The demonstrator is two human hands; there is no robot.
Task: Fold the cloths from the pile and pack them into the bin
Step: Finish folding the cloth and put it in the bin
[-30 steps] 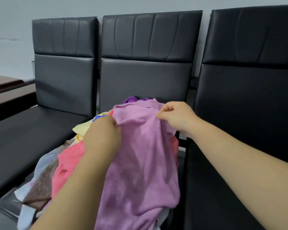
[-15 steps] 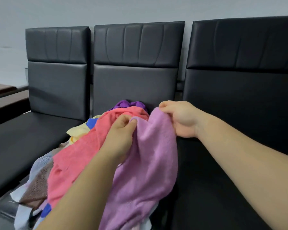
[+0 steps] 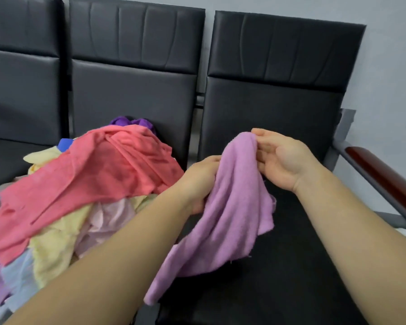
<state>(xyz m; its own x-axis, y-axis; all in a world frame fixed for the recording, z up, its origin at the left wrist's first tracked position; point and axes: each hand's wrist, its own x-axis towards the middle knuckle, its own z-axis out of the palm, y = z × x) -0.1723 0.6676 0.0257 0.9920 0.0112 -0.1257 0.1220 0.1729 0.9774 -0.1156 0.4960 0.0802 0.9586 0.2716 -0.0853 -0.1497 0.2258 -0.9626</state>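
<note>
Over the black padded chair seat (image 3: 291, 266) at 5 o'clock, the lilac terry cloth (image 3: 232, 207) hangs bunched between both hands, clear of the heaped pile of mixed cloths (image 3: 92, 179) at 9 o'clock. Its left side is gripped by the left hand (image 3: 198, 181), fingers buried in the fabric. The right hand (image 3: 284, 160) only pinches the top peak with its fingertips, palm facing back. Risk: that light pinch slips and the cloth slumps onto the seat. Risk: no corners are found yet, so a fold from this hold likely comes out skewed. Risk: the trailing tip at 6 o'clock lies at the seat's edge and could slide off. The cloth looks soft, nappy and limp, rumpled into long creases, hem a bit frayed. No bin in view.
</note>
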